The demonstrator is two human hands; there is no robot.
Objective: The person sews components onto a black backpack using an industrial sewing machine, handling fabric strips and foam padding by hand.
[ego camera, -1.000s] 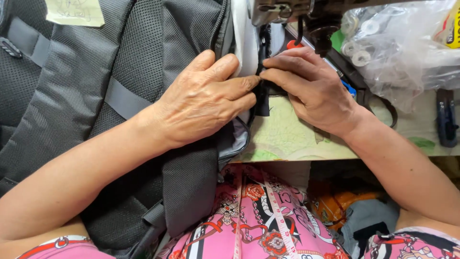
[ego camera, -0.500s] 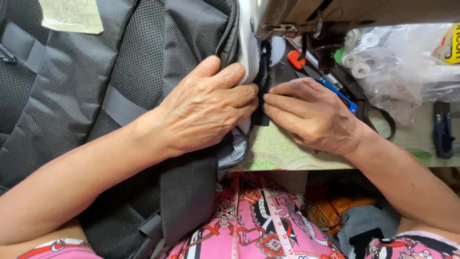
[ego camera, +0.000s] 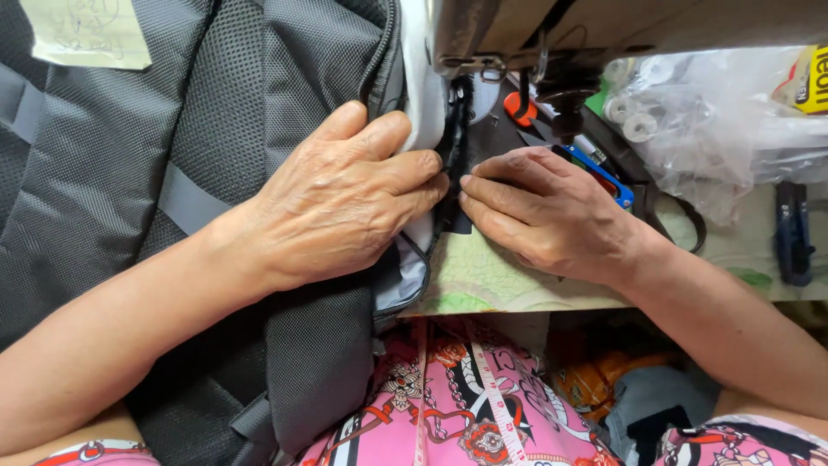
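Nearest, a measuring tape (ego camera: 483, 388) lies over the lap. Both hands press flat, fingers spread, left hand (ego camera: 345, 198) on the grey backpack (ego camera: 216, 155), right hand (ego camera: 552, 211) pinning its black edge strip (ego camera: 454, 164). Beyond, the sewing machine (ego camera: 552, 52) waits; feed steadily, I'd say.

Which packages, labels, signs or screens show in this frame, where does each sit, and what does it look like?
Paper note: top left, lying on the grey backpack; pale yellow rectangle with faint handwriting.
Plastic bag: upper right on the table; clear, crumpled, holding white spools.
Yellow packet: far right edge, partly cut off; yellow with red print.
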